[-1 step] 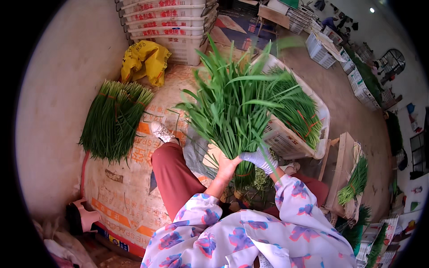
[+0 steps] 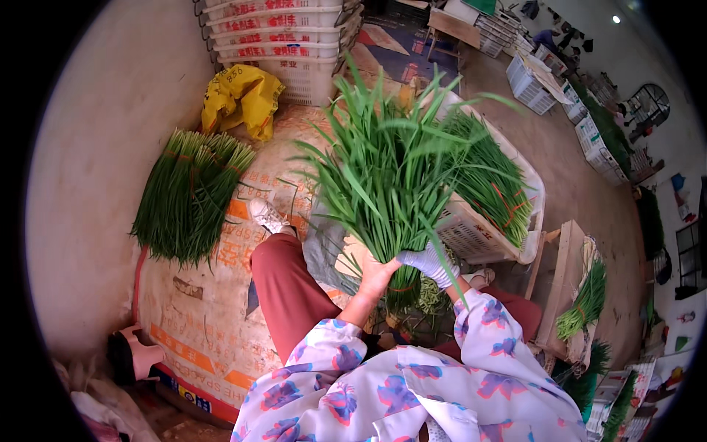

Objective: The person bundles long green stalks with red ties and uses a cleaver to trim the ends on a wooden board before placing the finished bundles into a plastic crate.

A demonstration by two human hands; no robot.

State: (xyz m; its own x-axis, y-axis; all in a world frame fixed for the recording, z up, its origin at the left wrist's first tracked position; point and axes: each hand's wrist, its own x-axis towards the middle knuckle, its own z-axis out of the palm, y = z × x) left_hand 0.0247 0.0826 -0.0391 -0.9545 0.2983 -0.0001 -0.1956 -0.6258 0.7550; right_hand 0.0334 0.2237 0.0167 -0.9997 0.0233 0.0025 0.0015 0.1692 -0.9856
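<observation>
While both hands close around its stem end, the bunch of green chives stands near frame centre, long axis running from the grip at lower centre up toward the top of the frame, leaves fanning outward. The left hand, bare, clasps the stems from the left; the right hand, in a white glove, clasps them from the right, just beside the left and level with it. Neither hand is nearer to the leaf tips.

Below lies a printed woven sack spread over pale ground. A second chive bundle rests at left, well apart. A white crate with more chives sits at right; stacked crates fill the upper left.
</observation>
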